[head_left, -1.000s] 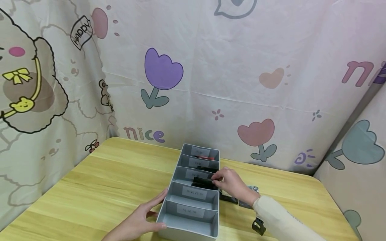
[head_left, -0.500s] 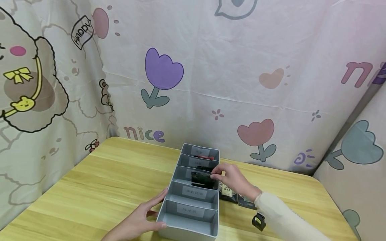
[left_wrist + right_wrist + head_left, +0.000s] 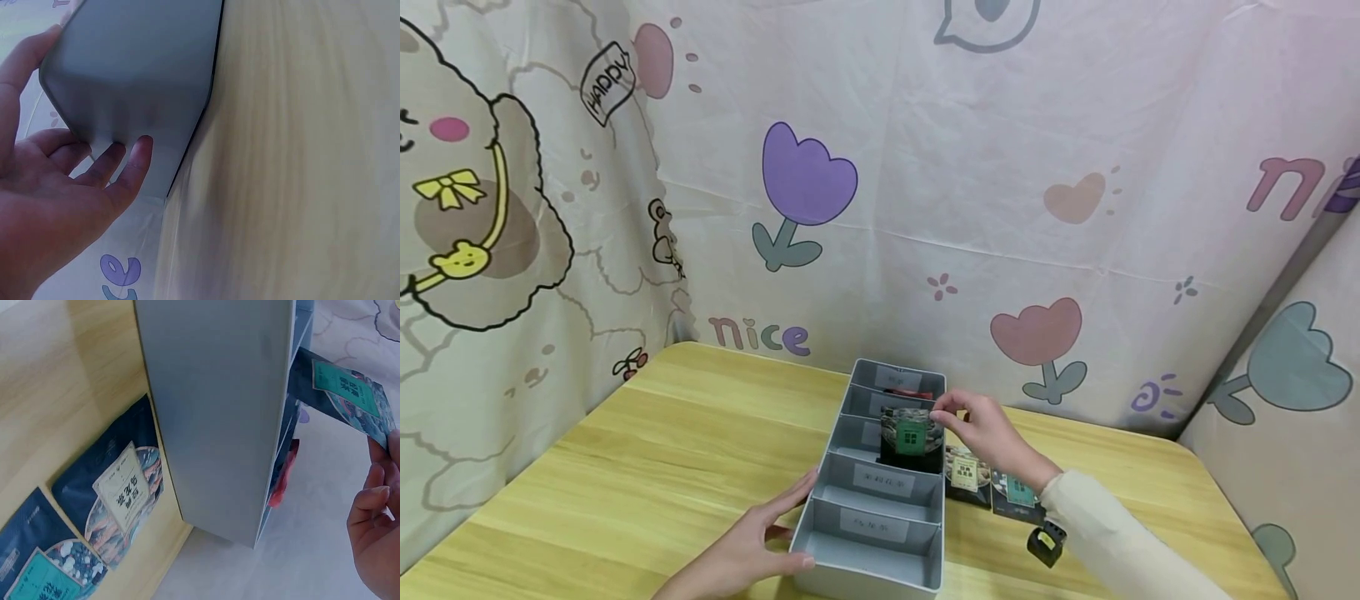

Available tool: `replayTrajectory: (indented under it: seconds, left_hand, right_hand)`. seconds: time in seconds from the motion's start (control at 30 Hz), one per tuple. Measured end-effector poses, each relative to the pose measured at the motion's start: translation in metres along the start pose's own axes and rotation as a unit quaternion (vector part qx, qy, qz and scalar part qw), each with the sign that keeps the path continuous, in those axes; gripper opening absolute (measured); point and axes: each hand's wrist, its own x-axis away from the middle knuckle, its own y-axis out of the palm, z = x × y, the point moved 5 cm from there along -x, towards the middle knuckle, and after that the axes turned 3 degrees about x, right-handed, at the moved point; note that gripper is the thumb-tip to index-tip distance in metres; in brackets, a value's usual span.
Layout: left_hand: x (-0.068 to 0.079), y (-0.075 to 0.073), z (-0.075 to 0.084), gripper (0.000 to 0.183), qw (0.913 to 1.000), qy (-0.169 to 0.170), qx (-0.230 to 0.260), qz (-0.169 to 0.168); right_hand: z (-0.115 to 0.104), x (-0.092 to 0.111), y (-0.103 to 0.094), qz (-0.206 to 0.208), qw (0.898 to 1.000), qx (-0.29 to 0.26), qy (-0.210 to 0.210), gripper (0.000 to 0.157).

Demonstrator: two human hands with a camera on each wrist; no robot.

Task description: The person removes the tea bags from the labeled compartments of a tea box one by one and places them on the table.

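Observation:
A long grey organizer box (image 3: 868, 581) with several labelled compartments stands on the table. My right hand (image 3: 991, 432) pinches the upper right corner of a black tea packet (image 3: 912, 435) with a green label. The packet stands upright at the middle compartment, its top above the rim and its lower part inside. In the right wrist view this tea packet (image 3: 347, 394) juts from the box, fingertips at its corner. My left hand (image 3: 741, 537) rests at the box's near left corner, thumb on the near end. In the left wrist view its fingertips (image 3: 142, 150) touch the grey wall.
Two dark tea packets lie on the table right of the box, one cream-labelled (image 3: 966, 473), one green-labelled (image 3: 1017, 492). A red packet (image 3: 916, 394) sits in the farthest compartment. The two nearest compartments show bare floors. A patterned cloth (image 3: 910, 250) hangs behind the table.
My right hand has risen, bringing the tea packet up from low in the middle compartment and turning its green-labelled face into view. The left hand and the box have stayed put.

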Motion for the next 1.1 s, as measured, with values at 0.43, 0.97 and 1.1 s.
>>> replayTrajectory:
  seconds: [0.43, 0.97, 1.1]
  left_hand:
    - [-0.001, 0.000, 0.000, 0.079, 0.9999, -0.011, 0.004, -0.003]
    - [0.000, 0.000, -0.001, 0.079, 0.9998, -0.012, 0.012, -0.005]
    - [-0.001, 0.000, -0.001, 0.079, 0.9999, -0.006, 0.008, -0.006]
  right_hand:
    - [0.015, 0.005, -0.010, 0.024, 0.997, -0.009, 0.076, 0.008]
    - [0.042, 0.017, -0.019, 0.058, 0.993, 0.016, 0.103, 0.005]
    - [0.045, 0.021, -0.020, 0.074, 0.991, 0.018, 0.108, 0.005]
